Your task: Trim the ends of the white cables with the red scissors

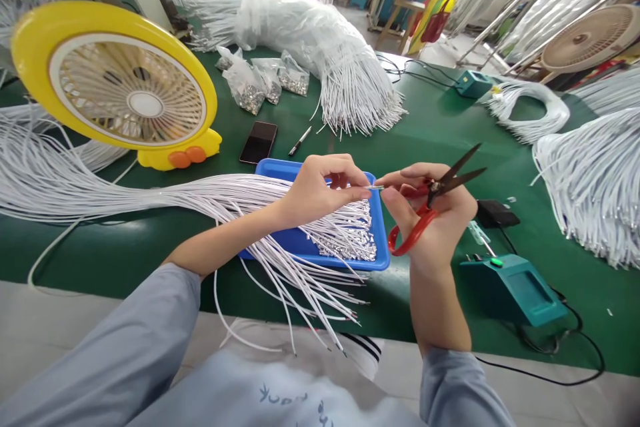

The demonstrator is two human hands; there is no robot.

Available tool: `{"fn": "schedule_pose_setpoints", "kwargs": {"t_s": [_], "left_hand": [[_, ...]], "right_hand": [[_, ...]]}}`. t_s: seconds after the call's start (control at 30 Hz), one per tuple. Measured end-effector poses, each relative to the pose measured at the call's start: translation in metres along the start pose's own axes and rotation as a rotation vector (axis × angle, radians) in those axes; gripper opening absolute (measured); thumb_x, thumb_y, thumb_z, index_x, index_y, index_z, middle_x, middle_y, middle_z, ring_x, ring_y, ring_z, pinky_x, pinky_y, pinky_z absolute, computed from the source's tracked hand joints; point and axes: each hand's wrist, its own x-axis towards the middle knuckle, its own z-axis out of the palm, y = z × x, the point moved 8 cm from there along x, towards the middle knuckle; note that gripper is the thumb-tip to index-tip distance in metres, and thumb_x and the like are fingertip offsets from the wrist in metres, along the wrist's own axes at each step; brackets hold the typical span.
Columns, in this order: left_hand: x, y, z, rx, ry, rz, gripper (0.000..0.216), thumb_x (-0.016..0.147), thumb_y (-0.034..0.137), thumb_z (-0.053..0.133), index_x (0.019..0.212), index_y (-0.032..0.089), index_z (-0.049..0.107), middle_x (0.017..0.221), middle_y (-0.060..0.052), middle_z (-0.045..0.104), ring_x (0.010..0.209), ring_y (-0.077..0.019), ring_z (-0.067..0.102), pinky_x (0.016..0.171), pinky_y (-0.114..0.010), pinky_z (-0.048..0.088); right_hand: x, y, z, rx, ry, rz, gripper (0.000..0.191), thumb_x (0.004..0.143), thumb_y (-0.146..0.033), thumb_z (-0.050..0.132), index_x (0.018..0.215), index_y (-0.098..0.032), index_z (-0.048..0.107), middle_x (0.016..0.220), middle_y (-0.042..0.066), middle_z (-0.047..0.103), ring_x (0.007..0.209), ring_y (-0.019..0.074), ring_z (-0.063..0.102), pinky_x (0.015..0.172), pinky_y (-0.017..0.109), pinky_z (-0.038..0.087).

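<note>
Both hands meet above the right end of the blue tray (381, 244). Left hand (331, 188): thumb and fingers pinch one thin wire (375, 187) close to its tip, which points toward my right hand. Right hand (435, 214): thumb and forefinger come to the same tip; whether they grip it or only touch it, I cannot tell. The same hand carries scissors (434, 190), red handles against thumb and palm, blades spread and pointing up and away to the right.

Below my left hand, the white wire bundle (200, 188) runs from the left across the tray; some strands hang over the near edge of the green table (425, 127). Small shiny metal ends (350, 247) lie massed in the tray. Beyond it: phone (259, 142) and pen (300, 140), side by side. Right of my right forearm: a teal device (515, 290) with a black cable.
</note>
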Motion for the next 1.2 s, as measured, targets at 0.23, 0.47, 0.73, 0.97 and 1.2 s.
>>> {"fn": "schedule_pose_setpoints", "kwargs": {"t_s": [0.23, 0.47, 0.73, 0.97, 1.2], "left_hand": [[-0.003, -0.002, -0.005, 0.092, 0.099, -0.011, 0.017, 0.075, 0.027, 0.078, 0.069, 0.015, 0.067, 0.065, 0.0, 0.061, 0.054, -0.0055, 0.045, 0.049, -0.019, 0.037], [0.0, -0.012, 0.0, 0.008, 0.041, -0.097, 0.015, 0.074, 0.027, 0.077, 0.071, 0.014, 0.07, 0.065, -0.001, 0.067, 0.053, -0.0059, 0.048, 0.049, -0.019, 0.038], [-0.003, 0.002, 0.013, -0.02, -0.22, -0.089, 0.012, 0.084, 0.016, 0.062, 0.075, 0.014, 0.069, 0.068, -0.003, 0.068, 0.061, -0.0097, 0.058, 0.056, -0.021, 0.045], [-0.019, 0.04, 0.025, 0.101, -0.247, 0.231, 0.008, 0.087, 0.015, 0.061, 0.082, 0.013, 0.067, 0.07, -0.004, 0.066, 0.063, -0.0107, 0.059, 0.059, -0.021, 0.049], [-0.039, 0.062, 0.025, 0.417, -0.034, 0.678, 0.006, 0.087, 0.012, 0.059, 0.09, 0.009, 0.064, 0.072, -0.007, 0.066, 0.06, -0.01, 0.06, 0.052, -0.018, 0.047]], "right_hand": [[-0.004, 0.003, 0.003, -0.081, 0.066, -0.079, 0.024, 0.075, -0.028, 0.074, 0.091, -0.026, 0.057, 0.081, 0.0, 0.069, 0.062, 0.0141, 0.052, 0.056, 0.031, 0.042], [-0.001, 0.011, 0.0, -0.099, 0.056, -0.065, 0.021, 0.076, -0.023, 0.072, 0.094, -0.024, 0.059, 0.08, 0.001, 0.068, 0.061, 0.0118, 0.051, 0.058, 0.029, 0.043], [0.017, 0.034, -0.005, -0.061, -0.052, 0.043, 0.024, 0.07, -0.024, 0.073, 0.09, -0.02, 0.06, 0.076, 0.0, 0.067, 0.062, 0.0116, 0.056, 0.058, 0.026, 0.044], [0.042, 0.137, -0.007, -0.335, -0.305, 0.375, 0.029, 0.069, -0.018, 0.064, 0.097, -0.012, 0.062, 0.08, 0.006, 0.07, 0.073, 0.0157, 0.065, 0.069, 0.026, 0.051], [0.04, 0.202, -0.018, -0.659, -0.334, 0.577, 0.023, 0.081, -0.024, 0.067, 0.101, -0.012, 0.065, 0.093, 0.007, 0.069, 0.086, 0.0182, 0.065, 0.079, 0.033, 0.053]]}}
